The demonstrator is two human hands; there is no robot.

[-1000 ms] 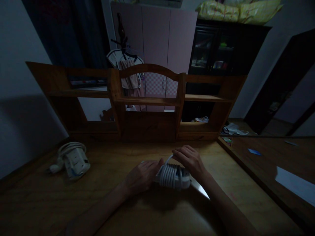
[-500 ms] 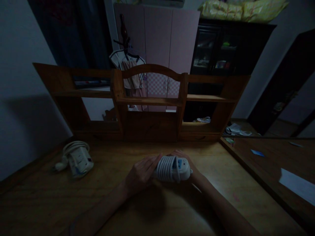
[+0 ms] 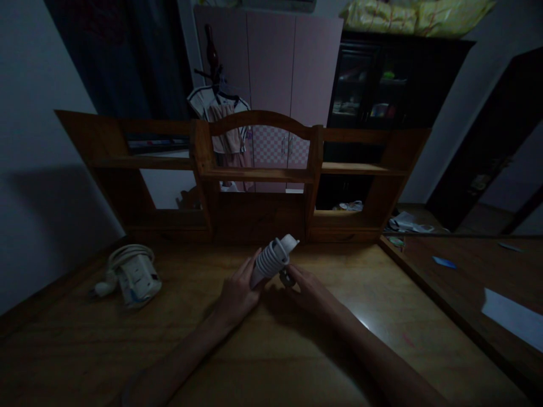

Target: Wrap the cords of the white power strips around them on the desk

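In front of the wooden shelf unit's (image 3: 258, 176) middle bay, over the tabletop (image 3: 203, 356): the cord-wrapped power strip (image 3: 271, 260), between the two hands. From my remote seat I log its long axis as slanted. The near end sits in the left hand (image 3: 238, 293); the far end points up and rightward, at the shelf unit's base.

Left hand: closed round the near end, thumb side uppermost as best I can make out. Right hand (image 3: 313, 289): fingertips pinching a small dark-grey piece, which I take for the plug (image 3: 287, 277), just beside the coils on the side facing away from the shelf unit. Too dim for me to tell how the cord runs to it.

Key relation, my judgement: left hand bears the body, right hand is nearer the far end.

Second power strip (image 3: 139, 278): on the tabletop before the shelf unit's left bay, untouched.
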